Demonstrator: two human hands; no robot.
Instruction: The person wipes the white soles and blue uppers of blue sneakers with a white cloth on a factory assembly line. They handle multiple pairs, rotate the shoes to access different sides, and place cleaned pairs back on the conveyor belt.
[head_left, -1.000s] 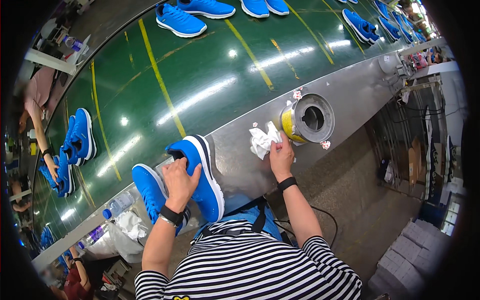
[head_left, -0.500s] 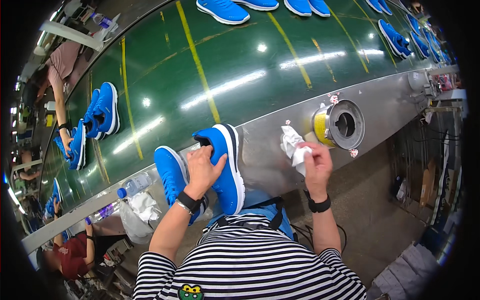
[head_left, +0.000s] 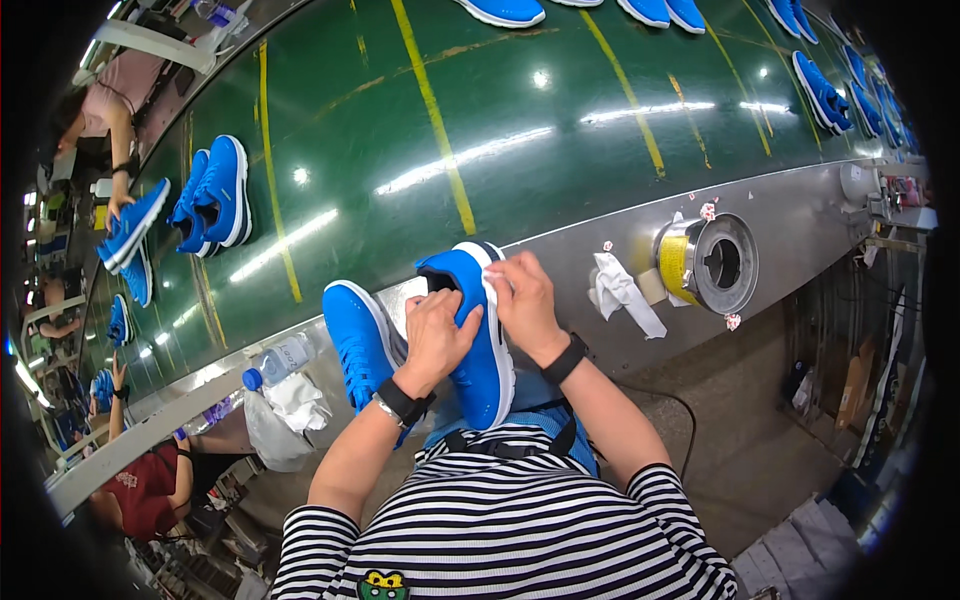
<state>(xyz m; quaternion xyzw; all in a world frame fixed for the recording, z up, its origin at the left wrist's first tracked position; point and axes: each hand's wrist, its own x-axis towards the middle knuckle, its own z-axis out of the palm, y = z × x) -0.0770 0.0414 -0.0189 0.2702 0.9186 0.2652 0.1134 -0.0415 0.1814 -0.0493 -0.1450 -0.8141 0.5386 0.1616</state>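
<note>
A green conveyor belt, marked with yellow lines, spans the upper view and carries blue sneakers. Along its near side runs a grey metal surface.

At the surface's near edge, before the person's striped shirt, is the blue sneaker in hand, heel toward the belt, toe toward the wearer, its white sole facing right. A second blue sneaker lies just to its left. On the belt at left stands a pair of blue sneakers; beyond it, a co-worker's hand holds another sneaker.

The left hand is closed on the sneaker in hand at its foot opening. The right hand is narrowed to a pinch on a small white wad at the sole's heel end; the wad's material cannot be told.

To the right, a round metal can with a yellow label lies on its side, near a crumpled white cloth. At lower left are a translucent plastic bag and a clear bottle with a blue cap. Red-and-white scraps dot the surface around the can.
</note>
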